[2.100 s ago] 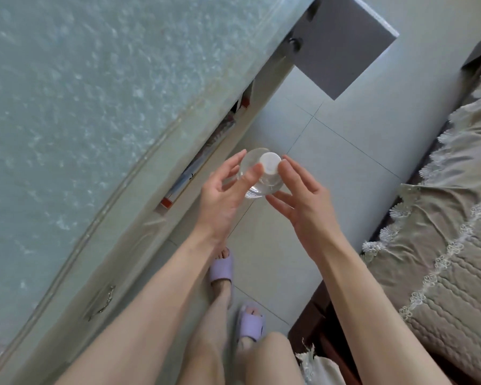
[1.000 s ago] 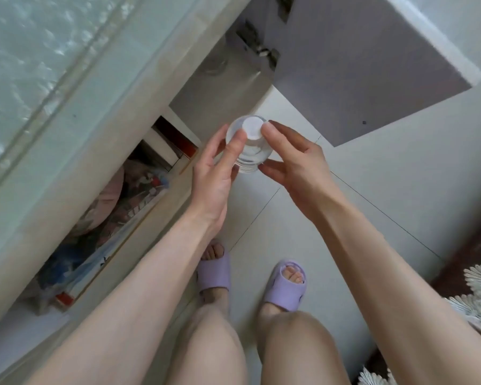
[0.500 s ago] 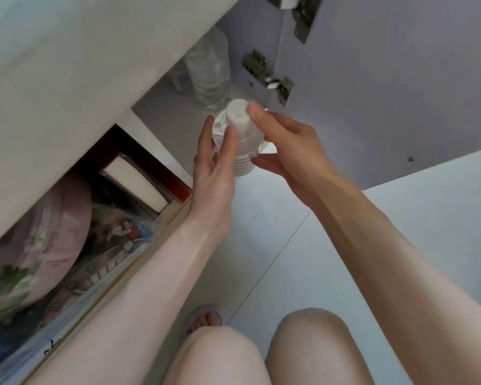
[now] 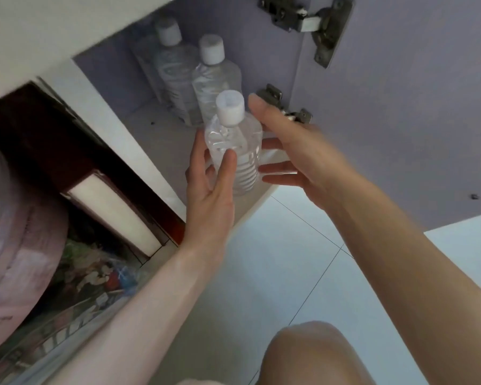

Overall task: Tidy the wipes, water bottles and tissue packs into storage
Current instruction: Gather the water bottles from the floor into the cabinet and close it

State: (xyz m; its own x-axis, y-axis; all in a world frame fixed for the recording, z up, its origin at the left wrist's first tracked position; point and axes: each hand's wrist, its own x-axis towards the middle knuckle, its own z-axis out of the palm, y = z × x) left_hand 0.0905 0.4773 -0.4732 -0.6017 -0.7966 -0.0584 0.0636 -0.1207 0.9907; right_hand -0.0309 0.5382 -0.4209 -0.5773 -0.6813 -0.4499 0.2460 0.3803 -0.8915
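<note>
Both arms reach forward and up, forearms bare. Left forearm point(image 4: 150, 295) comes in from lower left, right forearm point(image 4: 400, 245) from lower right, converging. Left hand point(image 4: 208, 190) is palm toward the right, fingers nearly straight and pointing up; its thumb point(image 4: 228, 163) lies on the near face of the water bottle point(image 4: 233, 143), other fingers behind it, so it pinches the body. Right hand point(image 4: 297, 157) is spread, fingertips point(image 4: 265, 169) pointing left against the bottle's side, thumb point(image 4: 257, 107) raised beside the cap, a sliver apart. One bare knee point(image 4: 311, 354) at bottom.
</note>
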